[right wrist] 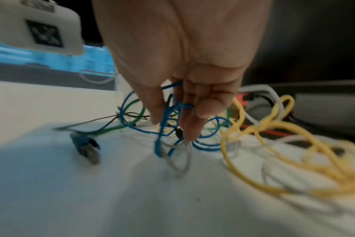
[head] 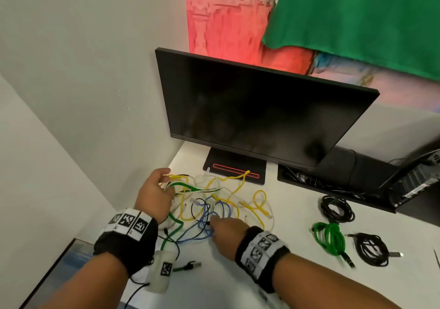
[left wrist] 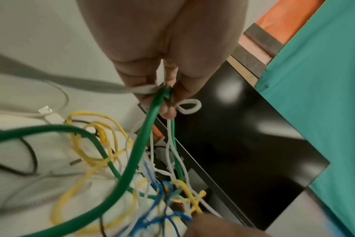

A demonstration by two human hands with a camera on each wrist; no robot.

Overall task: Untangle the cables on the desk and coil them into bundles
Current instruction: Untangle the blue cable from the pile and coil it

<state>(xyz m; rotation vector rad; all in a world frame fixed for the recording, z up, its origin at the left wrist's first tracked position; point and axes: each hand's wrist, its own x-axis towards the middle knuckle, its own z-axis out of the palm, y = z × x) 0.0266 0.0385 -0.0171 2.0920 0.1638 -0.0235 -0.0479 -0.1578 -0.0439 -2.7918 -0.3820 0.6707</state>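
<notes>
Where the white worktop [head: 297, 285] meets the grey wall, a dark monitor [head: 257, 118] stands on a black base with a red slot; every place below is given from that monitor.

Green cloth [head: 357, 15] hangs on the wall above and behind the monitor, over a red-toned picture.

Cable tangle [head: 214, 201]: on the worktop directly in front of the monitor base. Yellow, white, blue, green and thin black cables looped through one another; one yellow end lies across the base.

Three coiled bundles lie in front of the monitor's right end, well apart from the tangle: a black coil [head: 337, 210] nearest the monitor, a green coil [head: 329, 238] in front of that, and another black coil [head: 372, 249] with a USB plug just right of the green.

Left hand [head: 154, 194]: at the tangle's left edge, in front of the monitor's left corner. Its fingers [left wrist: 168, 110] pinch a green cable [left wrist: 132, 160] together with a white cable [left wrist: 187, 106], lifted off the worktop.

Right hand [head: 227, 235]: at the tangle's near edge. Its fingers [right wrist: 189, 128] point down, pressed together, into the blue cable [right wrist: 168, 121] loops, touching a small black plug; whether they grip anything, cannot tell.

Loose green plug end [head: 188, 266]: on the worktop nearest the person, beneath the left wrist.
</notes>
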